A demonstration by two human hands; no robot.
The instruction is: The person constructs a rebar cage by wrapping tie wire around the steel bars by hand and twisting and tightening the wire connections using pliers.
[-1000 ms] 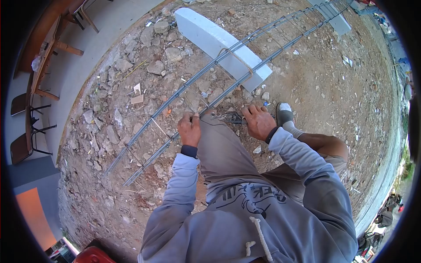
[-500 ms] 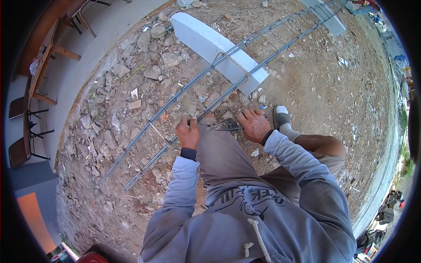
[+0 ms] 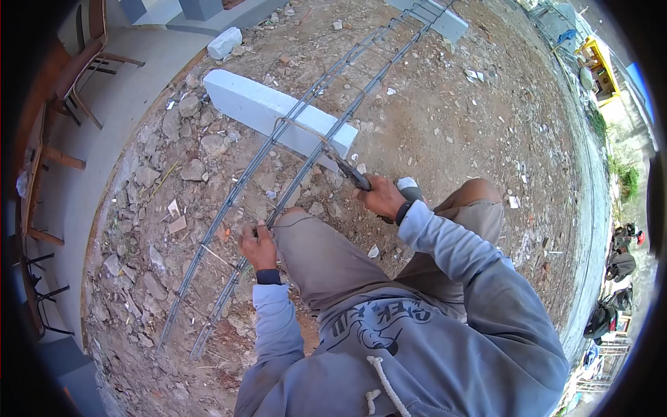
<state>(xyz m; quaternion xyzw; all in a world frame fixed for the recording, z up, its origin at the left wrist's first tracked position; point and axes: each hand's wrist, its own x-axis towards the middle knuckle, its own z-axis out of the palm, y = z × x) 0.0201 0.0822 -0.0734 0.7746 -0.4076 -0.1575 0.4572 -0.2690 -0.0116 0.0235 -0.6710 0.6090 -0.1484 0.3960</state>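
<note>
A long rebar cage runs diagonally over the rubble, resting across a pale block. My right hand is wrapped round the handles of dark pliers, whose jaws point up toward the cage beside the block's near end. Next to the lower bars, my left hand has its fingers pinched together at the cage; a thin wire runs near its fingertips over my knee. Whether the fingers hold the wire or a bar is too small to tell.
Broken stones lie left of the cage. A second pale block supports the cage's far end, and a white lump sits at the upper left. Chairs stand on the paved floor at left. Dark bags lie far right.
The view has turned, shifting the cage and block left and down. The pliers have swung from lying level between my hands to pointing up at the cage, farther from my left hand.
</note>
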